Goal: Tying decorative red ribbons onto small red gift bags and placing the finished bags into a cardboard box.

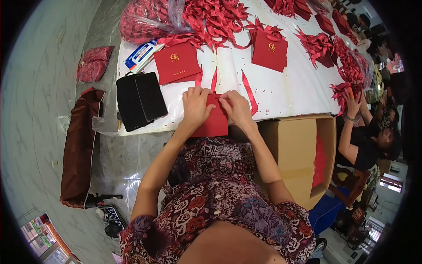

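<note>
A red paper bag (214, 125) lies at the table's near edge in front of my body. My left hand (196, 105) grips its upper left part, fingers curled and thumb on the red face. At its upper right, my right hand (237, 108) pinches the top edge with thumb and fingertips. A red ribbon (214, 80) runs out past the bag's top between my hands; whether it is threaded through cannot be made out. Another ribbon strip (249, 92) lies on the white table to the right of my right hand.
Stacked red bags (176, 64) and a wipes pack (143, 55) lie beyond a black pouch (141, 101). More bags (269, 50) and a ribbon heap (215, 20) lie farther back. A cardboard box (296, 141) stands right. A co-worker's hand (351, 104) touches ribbons.
</note>
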